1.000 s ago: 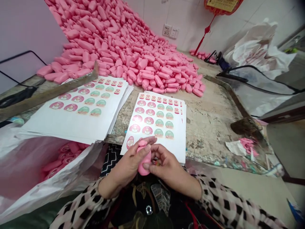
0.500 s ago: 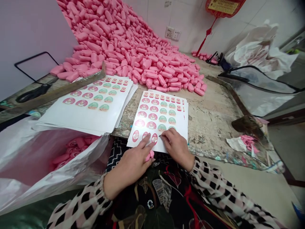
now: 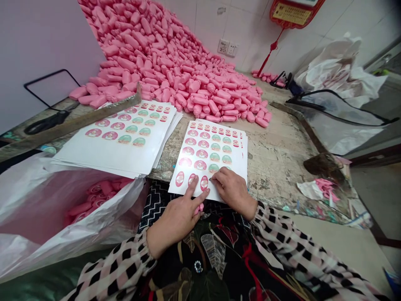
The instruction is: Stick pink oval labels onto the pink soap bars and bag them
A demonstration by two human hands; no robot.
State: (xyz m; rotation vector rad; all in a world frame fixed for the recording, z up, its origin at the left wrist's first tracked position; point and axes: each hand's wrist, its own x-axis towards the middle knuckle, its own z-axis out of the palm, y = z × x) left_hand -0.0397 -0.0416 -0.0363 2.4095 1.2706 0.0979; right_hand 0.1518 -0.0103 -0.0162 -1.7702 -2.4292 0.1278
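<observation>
A stack of sticker sheets (image 3: 181, 162) lies at the table's front edge, its top sheet printed with pink and green domed stickers, small red ones and pink ovals. My left hand (image 3: 177, 221) rests its stretched fingers on the sheet's lower part, beside an oval sticker (image 3: 204, 183). Its other fingers are curled around a small pink sausage-shaped piece (image 3: 199, 208), mostly hidden under the palm. My right hand (image 3: 232, 190) is pinched at that oval's right edge. A tiny dark tip shows at its fingertips; I cannot make out what it is.
A large heap of pink sausage-shaped pieces (image 3: 175, 71) covers the back. At left are another sheet stack (image 3: 100, 154), a wooden strip (image 3: 78, 119), scissors (image 3: 46, 121) and a plastic bag (image 3: 125, 217) holding stickered pink pieces. A dark strip (image 3: 300, 119) and scraps (image 3: 313, 189) lie right.
My left hand's two stretched fingers have spread further apart on the sheet. My right hand stays pinched at the same oval. The view has shifted slightly.
</observation>
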